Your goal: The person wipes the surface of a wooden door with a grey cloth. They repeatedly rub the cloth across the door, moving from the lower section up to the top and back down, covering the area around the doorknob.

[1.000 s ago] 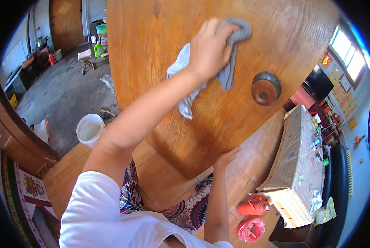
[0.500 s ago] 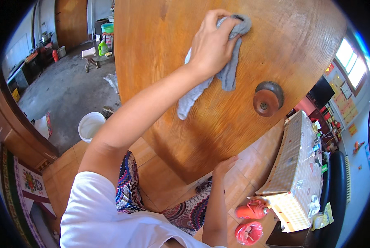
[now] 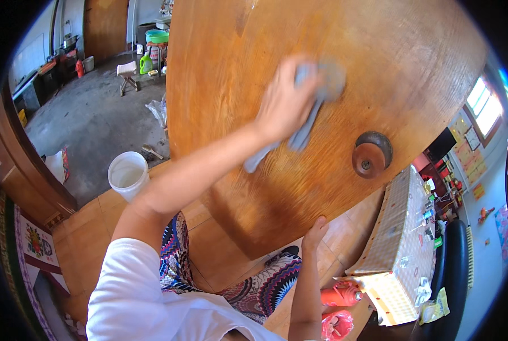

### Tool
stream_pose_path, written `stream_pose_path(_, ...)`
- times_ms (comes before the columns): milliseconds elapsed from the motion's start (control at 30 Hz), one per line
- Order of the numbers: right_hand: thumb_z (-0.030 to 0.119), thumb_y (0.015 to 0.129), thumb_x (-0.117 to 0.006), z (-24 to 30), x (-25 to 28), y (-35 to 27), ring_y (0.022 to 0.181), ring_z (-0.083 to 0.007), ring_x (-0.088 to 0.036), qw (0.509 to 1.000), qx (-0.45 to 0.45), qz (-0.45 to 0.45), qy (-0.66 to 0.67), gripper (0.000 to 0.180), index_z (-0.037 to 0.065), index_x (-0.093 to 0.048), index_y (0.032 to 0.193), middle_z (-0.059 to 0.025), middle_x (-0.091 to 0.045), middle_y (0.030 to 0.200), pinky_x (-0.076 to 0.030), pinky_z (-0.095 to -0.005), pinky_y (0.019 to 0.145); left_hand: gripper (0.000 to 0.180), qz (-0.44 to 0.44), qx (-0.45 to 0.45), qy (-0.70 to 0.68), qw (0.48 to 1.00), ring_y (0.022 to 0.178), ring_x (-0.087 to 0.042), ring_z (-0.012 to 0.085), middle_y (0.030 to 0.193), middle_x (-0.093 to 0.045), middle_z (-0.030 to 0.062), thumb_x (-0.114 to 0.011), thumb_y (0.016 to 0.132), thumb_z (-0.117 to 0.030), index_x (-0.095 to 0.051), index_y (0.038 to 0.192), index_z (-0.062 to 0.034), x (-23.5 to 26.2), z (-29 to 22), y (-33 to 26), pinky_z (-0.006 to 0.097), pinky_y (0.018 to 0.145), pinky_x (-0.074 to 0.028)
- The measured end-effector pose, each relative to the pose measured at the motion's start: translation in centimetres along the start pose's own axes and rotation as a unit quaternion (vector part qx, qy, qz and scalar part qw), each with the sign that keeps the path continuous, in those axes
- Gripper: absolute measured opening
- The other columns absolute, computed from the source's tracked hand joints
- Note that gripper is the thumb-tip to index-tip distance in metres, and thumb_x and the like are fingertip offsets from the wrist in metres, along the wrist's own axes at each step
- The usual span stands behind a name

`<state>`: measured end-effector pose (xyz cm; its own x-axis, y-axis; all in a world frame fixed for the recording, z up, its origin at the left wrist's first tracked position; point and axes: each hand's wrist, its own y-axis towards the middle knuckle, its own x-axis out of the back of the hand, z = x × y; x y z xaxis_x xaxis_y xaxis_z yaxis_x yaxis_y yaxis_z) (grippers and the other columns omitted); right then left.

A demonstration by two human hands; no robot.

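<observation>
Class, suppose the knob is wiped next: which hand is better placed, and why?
Likely the left hand: it holds the cloth at the door, near the knob. The right hand, lower down at the door's edge, shows no cloth.

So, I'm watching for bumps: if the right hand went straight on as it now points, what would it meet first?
The right hand would likely meet the wooden door at its edge; depth is unclear, so it may already touch or pass behind.
</observation>
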<state>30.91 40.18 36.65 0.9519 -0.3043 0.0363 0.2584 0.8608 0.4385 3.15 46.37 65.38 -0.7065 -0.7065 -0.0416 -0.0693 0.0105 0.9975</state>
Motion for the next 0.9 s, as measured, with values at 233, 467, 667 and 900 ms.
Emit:
stream_pose_path(233, 0.053, 0.105, -0.048, -3.4, -1.1, -1.8, 0.136, -0.0362, -0.046, 0.994, 0.022, -0.102, -0.030, 0.079, -0.015, -0.039, 0.145, -0.0282, -0.046, 0.150, -0.033, -0.0420, 0.117, 0.043, -0.087, 0.008, 0.070, 0.994, 0.113, -0.053, 0.0450, 0.122, -0.056, 0.0198, -0.076, 0.083, -0.013, -0.059, 0.123, -0.0105, -1.4, 1.0, 5.6, 0.050, 0.092, -0.048)
stream_pose_path(467, 0.053, 0.106, -0.048, -0.9, -2.8, 0.8, 0.130, -0.0344, -0.052, 0.994, 0.030, -0.103, 0.031, 0.076, -0.014, -0.045, 0.141, -0.0256, -0.054, 0.142, -0.038, -0.0416, 0.112, 0.038, 0.170, 0.144, 0.075, 0.972, 0.086, -0.064, 0.0414, 0.104, -0.056, 0.0183, -0.075, 0.089, -0.024, -0.052, 0.111, -0.0044, 1.9, 1.2, -11.1, 0.049, 0.066, -0.053)
stream_pose_path(667, 0.051, 0.106, -0.049, -4.2, -1.1, 2.3, 0.126, -0.0328, -0.054, 0.995, 0.015, -0.094, 0.015, 0.072, -0.014, -0.048, 0.138, -0.0239, -0.056, 0.138, -0.041, -0.0415, 0.109, 0.035, 0.007, 0.106, -0.079, 0.991, 0.107, -0.056, 0.0460, 0.112, -0.058, 0.0195, -0.070, 0.093, -0.015, -0.054, 0.120, 0.0002, 0.4, 0.5, -0.3, 0.049, 0.090, -0.049)
stream_pose_path(900, 0.046, 0.107, -0.047, -0.7, -3.8, 0.6, 0.126, -0.0363, -0.055, 0.991, 0.032, -0.127, 0.024, 0.068, -0.015, -0.048, 0.137, -0.0276, -0.057, 0.136, -0.041, -0.0431, 0.109, 0.043, -0.086, 0.026, 0.039, 0.995, 0.113, -0.054, 0.0433, 0.116, -0.057, 0.0186, -0.069, 0.073, 0.003, -0.060, 0.114, -0.0034, -2.9, 1.6, 3.7, 0.048, 0.095, -0.048)
